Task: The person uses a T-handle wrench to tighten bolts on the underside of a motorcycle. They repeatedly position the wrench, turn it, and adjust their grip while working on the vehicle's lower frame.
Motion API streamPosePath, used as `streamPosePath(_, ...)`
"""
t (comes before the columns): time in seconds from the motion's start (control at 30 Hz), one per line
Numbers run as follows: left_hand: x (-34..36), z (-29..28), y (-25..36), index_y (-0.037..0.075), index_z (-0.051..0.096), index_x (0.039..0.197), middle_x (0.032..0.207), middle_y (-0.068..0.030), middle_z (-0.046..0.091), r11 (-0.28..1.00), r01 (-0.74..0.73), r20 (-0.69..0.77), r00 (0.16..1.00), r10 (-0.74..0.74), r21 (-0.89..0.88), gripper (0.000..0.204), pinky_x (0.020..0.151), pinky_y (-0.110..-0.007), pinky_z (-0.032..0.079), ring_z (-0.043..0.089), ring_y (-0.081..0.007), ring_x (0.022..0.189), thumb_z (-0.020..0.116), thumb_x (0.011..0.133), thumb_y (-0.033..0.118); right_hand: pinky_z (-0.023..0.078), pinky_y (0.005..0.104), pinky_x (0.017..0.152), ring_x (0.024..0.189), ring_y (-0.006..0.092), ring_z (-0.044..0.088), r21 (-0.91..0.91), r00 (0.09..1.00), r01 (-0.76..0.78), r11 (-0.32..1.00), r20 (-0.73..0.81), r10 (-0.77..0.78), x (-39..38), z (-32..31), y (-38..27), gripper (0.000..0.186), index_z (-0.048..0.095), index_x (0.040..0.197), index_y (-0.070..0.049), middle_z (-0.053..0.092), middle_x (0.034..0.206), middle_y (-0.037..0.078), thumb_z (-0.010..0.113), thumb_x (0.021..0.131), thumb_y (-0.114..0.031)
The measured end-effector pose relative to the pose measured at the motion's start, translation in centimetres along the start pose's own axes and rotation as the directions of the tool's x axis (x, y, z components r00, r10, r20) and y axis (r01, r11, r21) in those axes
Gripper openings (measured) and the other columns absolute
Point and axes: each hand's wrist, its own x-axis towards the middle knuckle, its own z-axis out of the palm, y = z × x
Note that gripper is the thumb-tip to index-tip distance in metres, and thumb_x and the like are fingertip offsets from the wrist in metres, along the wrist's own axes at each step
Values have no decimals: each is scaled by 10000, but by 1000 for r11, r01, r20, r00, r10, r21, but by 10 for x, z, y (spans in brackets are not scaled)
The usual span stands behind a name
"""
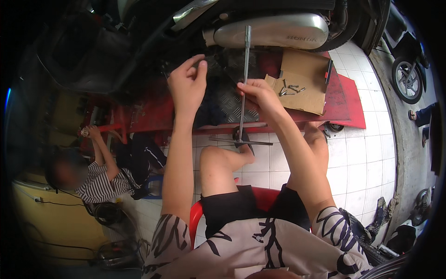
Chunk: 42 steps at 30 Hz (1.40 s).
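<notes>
White floor tiles lie below a red lift. At frame centre, a T-wrench stands near-vertical, pinched mid-shaft by the right hand; the left hand, fingers loosely curled and empty, is held just left.

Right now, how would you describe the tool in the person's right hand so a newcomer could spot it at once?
Start at the chrome exhaust muffler across the top of the view. A long thin metal T-handle wrench runs down from it, past the red lift platform, to a crossbar above the white floor tiles. The right hand grips its shaft midway; unlike the short loose bolts on the cardboard, it is one tall upright rod.
</notes>
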Motion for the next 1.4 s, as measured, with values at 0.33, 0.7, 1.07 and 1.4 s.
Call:
streamPosePath(0.33,104,116,-29,14,741,952,858,-199,716,982,141,-537,842,-50,129,351,784,-456,550,689,-397,851,699,804,330,227,202,487,527,16,298,123,990,-98,988,117,84,-66,-75,33,283,521,728,-111,418,645,-87,580,967,-251)
streamPosePath(0.7,117,126,-47,-19,748,868,823,-198,719,995,-82,-662,742,101,59,354,779,-436,552,706,-362,807,742,786,326,210,215,494,527,34,272,211,995,-59,976,92,40,-73,-91,13,299,515,727,-110,403,636,-82,568,973,-271)
streamPosePath(1.07,108,116,-40,-43,726,878,791,-197,713,990,-67,-590,797,129,126,278,728,-414,541,702,-357,759,689,792,218,172,213,477,516,19,248,139,993,-107,985,74,97,-69,-77,15,317,487,716,-130,398,637,-92,564,973,-299)
streamPosePath(1.4,97,112,-39,-5,676,739,627,-166,655,971,-128,-491,844,215,204,230,644,-439,509,661,-369,634,643,795,216,205,219,463,502,30,265,196,991,-97,976,113,76,-66,-76,16,306,497,718,-117,375,606,-86,561,975,-267)
